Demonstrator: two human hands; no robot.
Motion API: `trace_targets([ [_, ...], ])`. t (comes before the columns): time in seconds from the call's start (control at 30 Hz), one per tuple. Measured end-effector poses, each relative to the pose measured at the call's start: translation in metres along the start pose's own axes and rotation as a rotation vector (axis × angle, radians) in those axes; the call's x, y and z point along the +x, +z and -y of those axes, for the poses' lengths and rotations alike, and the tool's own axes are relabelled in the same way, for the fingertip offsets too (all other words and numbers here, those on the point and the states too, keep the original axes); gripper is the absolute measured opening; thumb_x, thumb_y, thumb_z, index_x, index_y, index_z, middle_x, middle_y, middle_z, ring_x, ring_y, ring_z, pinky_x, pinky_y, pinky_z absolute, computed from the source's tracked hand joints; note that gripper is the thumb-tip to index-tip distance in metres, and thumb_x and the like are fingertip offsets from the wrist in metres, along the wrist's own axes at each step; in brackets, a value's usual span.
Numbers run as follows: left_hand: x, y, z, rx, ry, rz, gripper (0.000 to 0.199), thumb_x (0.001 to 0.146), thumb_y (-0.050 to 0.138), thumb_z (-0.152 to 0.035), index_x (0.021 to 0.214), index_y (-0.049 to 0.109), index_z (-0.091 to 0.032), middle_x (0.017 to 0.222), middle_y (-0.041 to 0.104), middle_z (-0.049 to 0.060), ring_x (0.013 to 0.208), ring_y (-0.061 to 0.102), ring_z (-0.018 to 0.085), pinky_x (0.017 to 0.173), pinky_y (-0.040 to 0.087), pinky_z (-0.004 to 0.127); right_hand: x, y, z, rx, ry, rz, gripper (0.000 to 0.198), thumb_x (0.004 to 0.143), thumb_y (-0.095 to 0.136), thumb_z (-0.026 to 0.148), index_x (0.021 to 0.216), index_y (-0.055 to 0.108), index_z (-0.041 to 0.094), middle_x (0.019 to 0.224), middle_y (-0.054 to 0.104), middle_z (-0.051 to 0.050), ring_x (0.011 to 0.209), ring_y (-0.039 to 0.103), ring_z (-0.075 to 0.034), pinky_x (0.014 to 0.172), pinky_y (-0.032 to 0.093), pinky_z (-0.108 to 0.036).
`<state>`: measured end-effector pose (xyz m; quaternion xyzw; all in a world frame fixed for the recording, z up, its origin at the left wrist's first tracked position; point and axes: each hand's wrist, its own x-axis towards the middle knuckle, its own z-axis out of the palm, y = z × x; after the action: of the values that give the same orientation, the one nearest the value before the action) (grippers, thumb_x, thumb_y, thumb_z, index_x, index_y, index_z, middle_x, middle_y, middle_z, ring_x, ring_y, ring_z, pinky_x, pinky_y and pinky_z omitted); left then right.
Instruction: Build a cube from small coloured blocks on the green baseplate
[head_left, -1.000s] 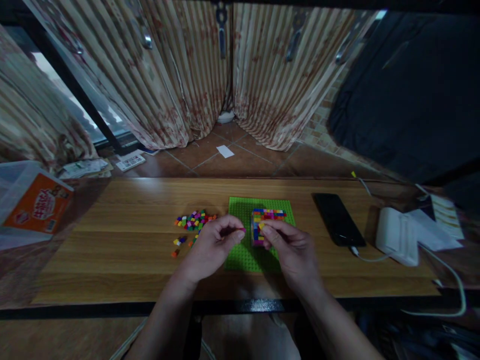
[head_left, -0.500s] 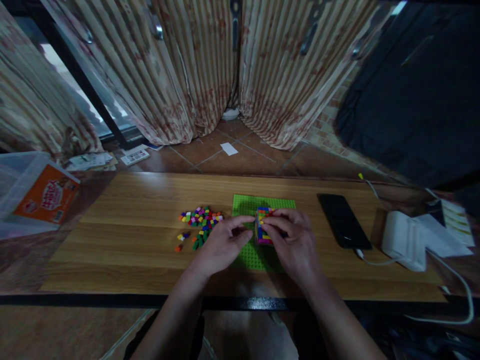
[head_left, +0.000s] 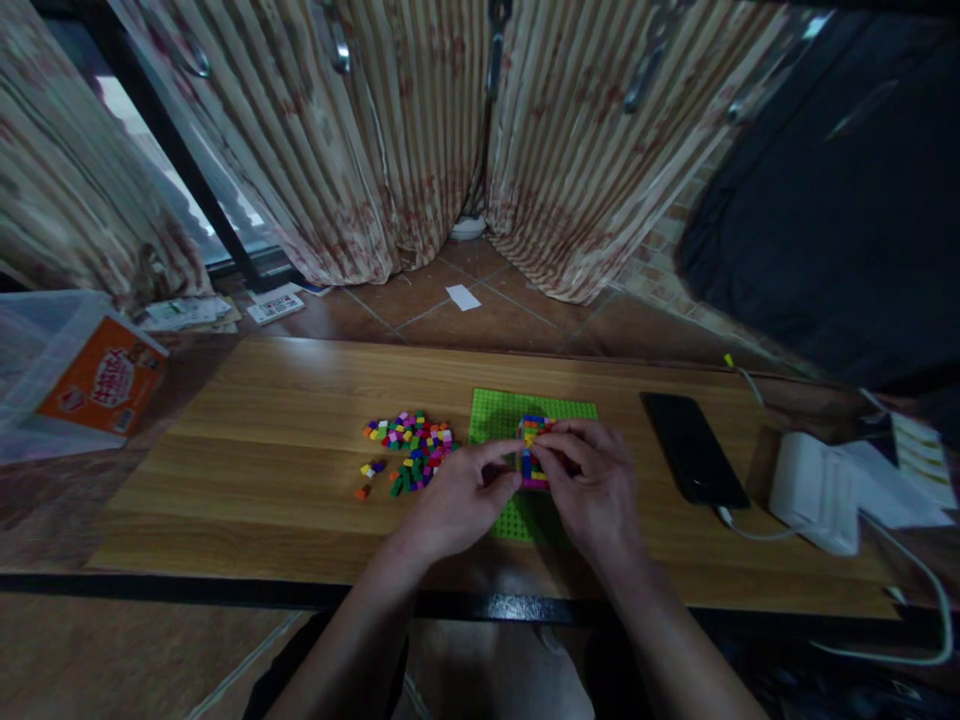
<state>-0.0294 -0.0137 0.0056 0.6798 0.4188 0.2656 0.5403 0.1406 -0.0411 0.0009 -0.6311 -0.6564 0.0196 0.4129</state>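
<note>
A small block-shaped build of colourful toy bricks (head_left: 535,468) stands on a green studded baseplate (head_left: 495,403). My left hand (head_left: 469,495) is at its left side, with thumb and index finger stretched out and apart, their tips at or very near the bricks' edge. Over the build's right part, my right hand (head_left: 592,480) has thumb and index finger brought together in a pinch. Whatever lies between those fingertips is too small and covered to name. Left of the baseplate, a loose pile of small coloured bricks (head_left: 412,435) is spread on the wooden table (head_left: 262,450).
A black phone (head_left: 694,450) lies right of the baseplate, its cable running to a white power box (head_left: 814,490). Papers lie beyond that. At the far left stands a clear plastic tub (head_left: 45,370) with an orange label. Striped curtains (head_left: 420,150) hang behind the table.
My left hand has moved right, bringing its thumb and index finger up to the build's side. My right hand keeps its pinch over the bricks. The whole view has shifted slightly.
</note>
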Motion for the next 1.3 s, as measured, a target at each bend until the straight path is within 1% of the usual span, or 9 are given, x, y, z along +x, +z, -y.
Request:
trace_targets([
  [0.23,-0.0008,-0.0014,-0.0001,0.04,0.002,-0.013,0.045,0.089,0.055,-0.029,0.132,0.062,-0.019,0.084,0.071,0.003,0.064,0.059,0.014,0.059,0.044,0.026,-0.0031,0.0003,-0.0009,-0.016,-0.045,0.005,0.014,0.089,0.063,0.029,0.086,0.076,0.027,0.097,0.069,-0.005,0.094,0.06,-0.024,0.085,0.045,-0.043],
  [0.37,-0.0013,-0.0004,-0.0007,0.047,0.032,0.005,0.046,0.089,0.054,-0.027,0.134,0.06,-0.019,0.08,0.07,0.002,0.062,0.058,0.014,0.059,0.043,0.026,-0.0038,0.0013,-0.001,-0.036,-0.068,0.01,0.014,0.089,0.062,0.029,0.087,0.076,0.028,0.098,0.069,-0.006,0.095,0.061,-0.024,0.086,0.044,-0.043],
  [0.47,-0.0021,-0.0002,-0.0014,0.06,0.04,0.014,0.045,0.09,0.053,-0.027,0.134,0.06,-0.018,0.078,0.07,0.002,0.063,0.058,0.014,0.059,0.043,0.026,-0.0038,0.0016,-0.0005,-0.045,-0.062,0.01,0.013,0.089,0.063,0.029,0.088,0.076,0.028,0.097,0.069,-0.006,0.095,0.06,-0.025,0.086,0.044,-0.044],
  [0.7,-0.0037,-0.0003,-0.0013,0.093,0.053,0.016,0.048,0.09,0.053,-0.027,0.137,0.057,-0.019,0.082,0.071,0.002,0.064,0.06,0.014,0.06,0.044,0.026,-0.0032,0.0008,0.0012,-0.037,-0.051,0.027,0.013,0.089,0.063,0.028,0.086,0.076,0.025,0.098,0.069,-0.006,0.095,0.061,-0.025,0.086,0.044,-0.043],
  [0.9,-0.0039,0.0027,-0.0001,0.134,0.073,0.009,0.045,0.09,0.052,-0.026,0.134,0.059,-0.02,0.077,0.068,0.0,0.062,0.058,0.013,0.059,0.042,0.025,-0.0029,0.0024,0.0028,-0.056,-0.061,0.002,0.014,0.089,0.063,0.025,0.084,0.076,0.022,0.095,0.069,-0.007,0.094,0.061,-0.025,0.086,0.044,-0.043],
  [1.03,-0.0041,0.0016,-0.0023,0.149,0.072,0.008,0.044,0.09,0.052,-0.025,0.132,0.061,-0.021,0.075,0.067,0.0,0.062,0.057,0.013,0.059,0.042,0.025,-0.0035,0.0038,0.002,-0.056,-0.044,0.009,0.015,0.089,0.063,0.027,0.082,0.076,0.024,0.094,0.069,-0.006,0.093,0.061,-0.024,0.086,0.044,-0.043],
  [1.1,-0.0032,0.0001,-0.0028,0.119,0.063,-0.002,0.042,0.089,0.053,-0.023,0.13,0.063,-0.02,0.077,0.068,0.001,0.065,0.058,0.013,0.06,0.044,0.025,-0.0036,0.0037,0.0007,-0.034,-0.041,0.004,0.015,0.089,0.063,0.029,0.083,0.076,0.024,0.093,0.069,-0.005,0.092,0.061,-0.024,0.085,0.045,-0.043],
  [1.17,-0.0014,-0.0012,-0.002,0.044,0.047,-0.038,0.04,0.088,0.055,-0.022,0.127,0.065,-0.019,0.081,0.07,0.002,0.069,0.061,0.014,0.063,0.046,0.026,-0.0037,0.0026,-0.0003,0.02,-0.028,-0.021,0.013,0.089,0.064,0.029,0.084,0.076,0.024,0.093,0.07,-0.005,0.092,0.063,-0.024,0.085,0.046,-0.043],
  [1.3,0.0031,-0.0026,0.0017,-0.203,0.021,-0.141,0.037,0.083,0.061,-0.02,0.12,0.067,-0.016,0.088,0.07,0.004,0.074,0.064,0.015,0.071,0.05,0.028,-0.0044,-0.0015,0.0022,0.167,0.027,-0.077,0.014,0.091,0.061,0.028,0.095,0.074,0.024,0.097,0.071,-0.006,0.092,0.066,-0.022,0.085,0.051,-0.041],
])
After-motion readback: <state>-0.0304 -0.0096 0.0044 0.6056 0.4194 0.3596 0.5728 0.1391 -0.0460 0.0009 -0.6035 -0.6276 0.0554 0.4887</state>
